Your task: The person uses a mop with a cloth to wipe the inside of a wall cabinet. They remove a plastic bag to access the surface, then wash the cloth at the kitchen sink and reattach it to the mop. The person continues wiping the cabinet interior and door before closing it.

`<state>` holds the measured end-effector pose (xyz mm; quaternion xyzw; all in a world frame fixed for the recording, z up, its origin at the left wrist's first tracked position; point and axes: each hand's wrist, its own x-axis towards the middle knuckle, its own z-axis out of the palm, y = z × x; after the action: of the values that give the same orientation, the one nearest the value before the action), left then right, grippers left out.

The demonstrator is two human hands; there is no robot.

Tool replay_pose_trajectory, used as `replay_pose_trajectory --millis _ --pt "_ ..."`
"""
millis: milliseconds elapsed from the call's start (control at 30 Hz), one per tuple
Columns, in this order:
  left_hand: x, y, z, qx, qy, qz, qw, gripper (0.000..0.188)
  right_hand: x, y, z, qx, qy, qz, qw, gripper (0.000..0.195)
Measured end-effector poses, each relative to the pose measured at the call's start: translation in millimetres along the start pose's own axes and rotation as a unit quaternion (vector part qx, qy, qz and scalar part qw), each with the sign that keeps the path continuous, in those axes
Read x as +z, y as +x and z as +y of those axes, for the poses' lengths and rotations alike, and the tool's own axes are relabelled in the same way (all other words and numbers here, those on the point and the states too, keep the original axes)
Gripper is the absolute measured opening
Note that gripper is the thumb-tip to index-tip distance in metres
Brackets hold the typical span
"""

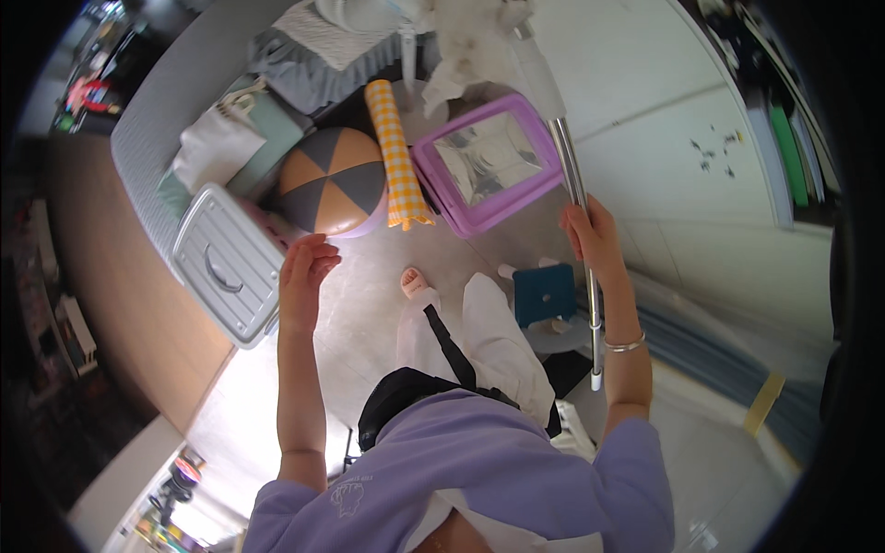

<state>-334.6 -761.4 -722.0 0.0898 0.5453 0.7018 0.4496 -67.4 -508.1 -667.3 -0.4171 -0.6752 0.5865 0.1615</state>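
Observation:
My right hand (593,238) grips a shiny metal telescopic pole (568,155) with a white tip at its near end. A pale sleeve or roller covers its far part, beside fluffy off-white material (470,48). My left hand (308,266) is raised with its fingers loosely curled and apart, holding nothing visible. It appears next to the grey ribbed plastic lid (228,269) of a storage box; whether it touches the lid cannot be told. Ahead of it lies a round orange and grey cushion or ball (333,181). A yellow checked roll (395,152) leans beside that.
A purple-rimmed plastic bin (477,218) stands ahead. A small teal stool (545,294) is right of my legs. White cabinet doors (664,138) line the right side, with wrapped long panels (705,345) on the floor. A white fan (408,55) stands at the far side by the grey sofa (148,124).

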Motion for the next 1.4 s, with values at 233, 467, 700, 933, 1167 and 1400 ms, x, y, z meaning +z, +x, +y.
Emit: replay_pose_trajectory --millis 233,467,700,933,1167,1400 --pt "8.1 -41.4 7.3 0.033 0.013 0.088 0.996 0.026 64.2 29.1 -2.2 -0.048 0.052 -0.185 0.98 0.023" --pt "-35.1 -125.3 22.5 0.094 -0.001 0.209 0.973 0.03 188.1 38.7 -36.2 -0.078 0.06 -0.42 0.902 0.024" --pt "-134.1 -226.7 18.2 0.184 -0.082 0.363 0.91 0.03 324.8 -1.0 -74.2 -0.045 -0.002 -0.566 0.823 0.026" --pt "-297.9 -347.5 36.7 0.187 -0.056 0.502 0.843 0.026 530.4 -64.0 -80.0 -0.016 -0.095 -0.611 0.786 0.025" --pt "-442.1 -384.4 110.7 0.177 -0.047 0.508 0.841 0.025 672.0 -120.8 -105.1 -0.104 -0.156 -0.624 0.759 0.025" --pt "-593.3 -342.0 184.3 0.212 -0.022 0.436 0.875 0.026 816.7 -108.6 -147.7 -0.05 -0.209 -0.614 0.76 0.025"
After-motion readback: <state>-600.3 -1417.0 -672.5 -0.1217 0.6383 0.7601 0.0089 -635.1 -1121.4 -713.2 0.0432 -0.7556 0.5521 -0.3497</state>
